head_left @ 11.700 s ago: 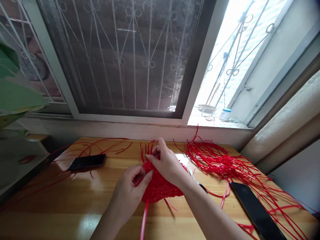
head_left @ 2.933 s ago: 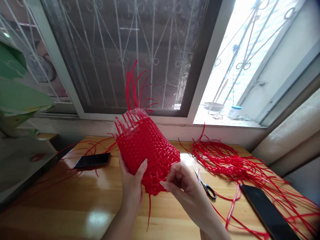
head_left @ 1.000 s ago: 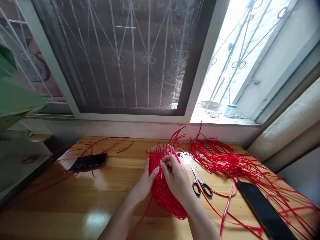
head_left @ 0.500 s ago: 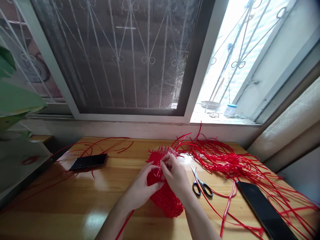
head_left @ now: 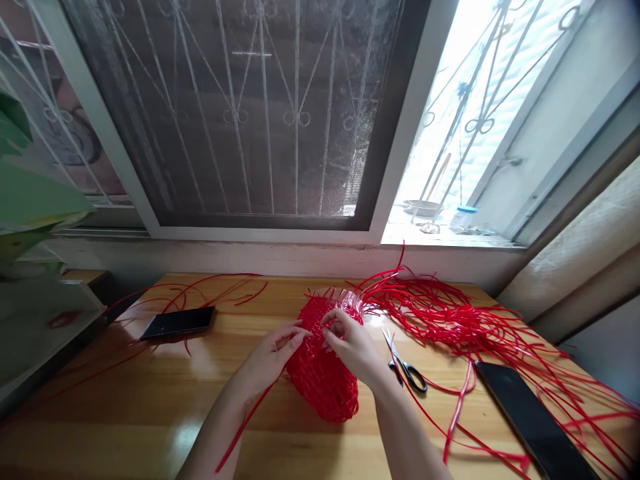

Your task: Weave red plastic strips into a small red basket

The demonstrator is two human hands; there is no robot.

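Note:
A red woven piece of plastic strips point(head_left: 323, 387), long and rounded at the near end, lies on the table between my hands. Loose strip ends stick out along its far edge. My left hand point(head_left: 275, 353) is at its left side, thumb and index finger pinched together at a red plastic strip. A red strip tail point(head_left: 245, 423) runs from under that hand toward the near edge. Over the upper right of the weave, my right hand point(head_left: 350, 343) has its fingers curled and pressed together on the surface; what lies between the fingertips is hidden.
Black-handled scissors point(head_left: 407, 373) lie to the right of the weave. Beyond them spreads a tangled heap of red strips point(head_left: 450, 320), with a black phone point(head_left: 530, 413) in front. Another dark phone point(head_left: 179, 323) rests at the left among loose strips. A window point(head_left: 270, 133) stands behind the table.
My left hand has drawn away to the left, from over the weave to its side edge. The woven piece has shifted and turned slightly left. My right hand stays over it.

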